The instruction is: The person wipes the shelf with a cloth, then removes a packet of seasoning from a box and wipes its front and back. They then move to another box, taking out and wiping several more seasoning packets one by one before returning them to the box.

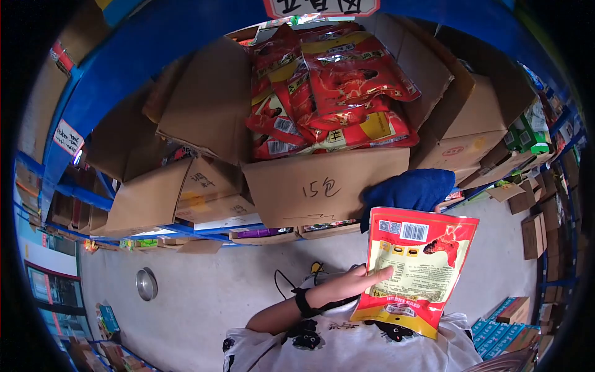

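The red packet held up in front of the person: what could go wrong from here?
The red packet might slip: the left hand touches it near one side, and how firm the hold is cannot be told. The heaped packets in the open box could shift if it is bumped. The blue cloth, by the packet's top edge, might get in the way.

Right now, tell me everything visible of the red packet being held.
The packet is flat, glossy, apparently plastic film: red edges, cream panel, yellow band at the bottom. Its visible face bears a barcode, two square codes, food pictures and small print. It is tilted in front of the white shirt, no tear visible. The left hand grips its left edge, thumb on the print; a fingertip, likely the right hand's, shows at its top.
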Action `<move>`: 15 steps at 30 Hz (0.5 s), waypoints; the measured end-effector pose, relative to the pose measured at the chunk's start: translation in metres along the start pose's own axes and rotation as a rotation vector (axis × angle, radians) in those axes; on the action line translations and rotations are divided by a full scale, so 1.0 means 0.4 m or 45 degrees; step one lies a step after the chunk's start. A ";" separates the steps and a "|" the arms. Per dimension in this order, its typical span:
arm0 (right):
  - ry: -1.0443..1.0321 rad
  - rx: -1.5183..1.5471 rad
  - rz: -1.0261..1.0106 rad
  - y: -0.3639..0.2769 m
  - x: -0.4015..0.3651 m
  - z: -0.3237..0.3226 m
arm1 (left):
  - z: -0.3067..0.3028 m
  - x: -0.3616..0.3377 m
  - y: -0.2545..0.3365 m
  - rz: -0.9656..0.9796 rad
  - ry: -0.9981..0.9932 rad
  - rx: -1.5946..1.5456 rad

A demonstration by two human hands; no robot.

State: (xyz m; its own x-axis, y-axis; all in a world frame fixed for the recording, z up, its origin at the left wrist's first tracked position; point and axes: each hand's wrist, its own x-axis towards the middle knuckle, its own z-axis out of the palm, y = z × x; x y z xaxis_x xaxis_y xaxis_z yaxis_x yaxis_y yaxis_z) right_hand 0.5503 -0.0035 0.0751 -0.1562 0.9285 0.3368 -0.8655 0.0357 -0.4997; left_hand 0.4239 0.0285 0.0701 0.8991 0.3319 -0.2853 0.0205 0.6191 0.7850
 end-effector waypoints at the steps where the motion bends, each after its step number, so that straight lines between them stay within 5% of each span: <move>1: 0.027 0.020 -0.005 -0.001 -0.006 -0.007 | -0.003 -0.003 0.003 0.013 0.006 0.051; 8: 0.229 0.184 -0.036 -0.045 -0.014 -0.076 | -0.041 -0.015 0.015 0.221 0.110 -0.161; 15: 0.512 0.235 0.076 -0.133 0.031 -0.143 | -0.094 -0.079 0.071 0.430 0.523 -0.473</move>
State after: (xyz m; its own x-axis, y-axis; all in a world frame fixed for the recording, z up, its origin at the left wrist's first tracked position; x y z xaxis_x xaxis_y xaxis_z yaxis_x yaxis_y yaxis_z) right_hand 0.6215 0.0271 0.0603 -0.0423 0.9982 -0.0433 -0.9367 -0.0546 -0.3459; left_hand 0.3794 0.0624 0.0808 0.5876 0.7510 -0.3012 -0.4528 0.6138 0.6467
